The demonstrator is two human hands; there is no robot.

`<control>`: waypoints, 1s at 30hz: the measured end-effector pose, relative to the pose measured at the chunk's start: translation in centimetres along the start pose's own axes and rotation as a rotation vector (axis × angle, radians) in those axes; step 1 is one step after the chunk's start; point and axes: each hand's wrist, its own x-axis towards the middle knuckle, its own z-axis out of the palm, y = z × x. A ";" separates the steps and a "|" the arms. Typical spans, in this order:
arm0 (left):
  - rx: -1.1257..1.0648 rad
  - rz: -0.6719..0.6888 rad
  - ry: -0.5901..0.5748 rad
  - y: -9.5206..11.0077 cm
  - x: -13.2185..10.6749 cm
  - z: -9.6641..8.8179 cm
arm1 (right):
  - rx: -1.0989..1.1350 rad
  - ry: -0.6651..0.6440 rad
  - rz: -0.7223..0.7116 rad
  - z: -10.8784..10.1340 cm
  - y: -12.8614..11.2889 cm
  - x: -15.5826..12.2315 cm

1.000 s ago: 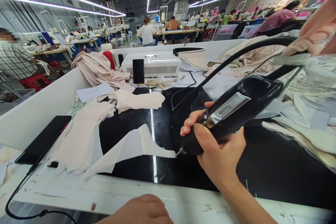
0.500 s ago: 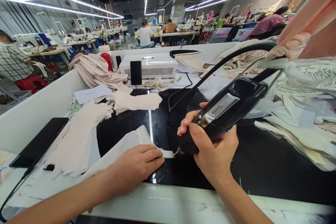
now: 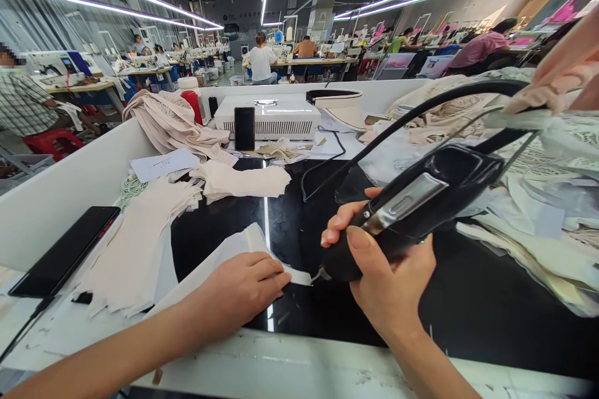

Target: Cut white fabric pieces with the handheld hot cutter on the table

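My right hand (image 3: 388, 274) grips a black hand-held cutting tool (image 3: 412, 206) with a silver plate on top; its fine tip touches the edge of a pale fabric piece (image 3: 248, 246) on the black glass worktop (image 3: 468, 305). A black cable (image 3: 397, 121) arcs away from the tool toward the back. My left hand (image 3: 243, 290) lies palm down on the near end of that fabric piece, fingers flat and pointing at the tool's tip.
A stack of cut pale pieces (image 3: 140, 237) and a black phone (image 3: 65, 249) lie at the left. More fabric heaps (image 3: 538, 224) fill the right. A white box unit (image 3: 269, 115) with another phone (image 3: 244, 128) stands at the back. Other people sit at sewing tables beyond.
My left hand came up from the table's near edge and settled flat on the fabric piece. The right hand and tool stayed almost where they were.
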 end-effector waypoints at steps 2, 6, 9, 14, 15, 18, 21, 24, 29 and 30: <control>0.002 -0.008 0.019 0.1 0.2 0.1 | -0.003 0.004 0.001 -0.1 0.0 0.0; -0.022 -0.027 0.044 0.2 0.1 0.2 | -0.006 -0.007 -0.001 -0.1 -0.1 0.1; -0.062 -0.048 0.056 0.3 0.0 0.3 | -0.003 0.007 -0.004 0.3 -0.2 0.5; -0.084 -0.068 0.065 0.2 -0.1 0.7 | 0.027 0.041 0.009 1.6 0.2 0.9; -0.084 -0.072 0.062 0.2 -0.1 0.8 | 0.032 0.032 0.011 1.8 0.4 0.9; -0.081 -0.077 0.057 0.2 -0.1 1.0 | 0.041 0.006 0.020 2.1 0.8 0.8; -0.078 -0.086 0.063 0.3 -0.1 1.2 | 0.044 -0.006 0.018 2.2 1.1 0.7; -0.081 -0.087 0.081 0.3 -0.1 1.2 | 0.043 -0.020 0.006 2.1 1.2 0.7; -0.088 -0.081 0.097 0.4 0.0 1.1 | 0.029 -0.025 0.006 2.1 1.2 0.7; -0.086 -0.081 0.097 0.4 0.1 1.1 | 0.024 -0.025 0.008 2.1 1.1 0.6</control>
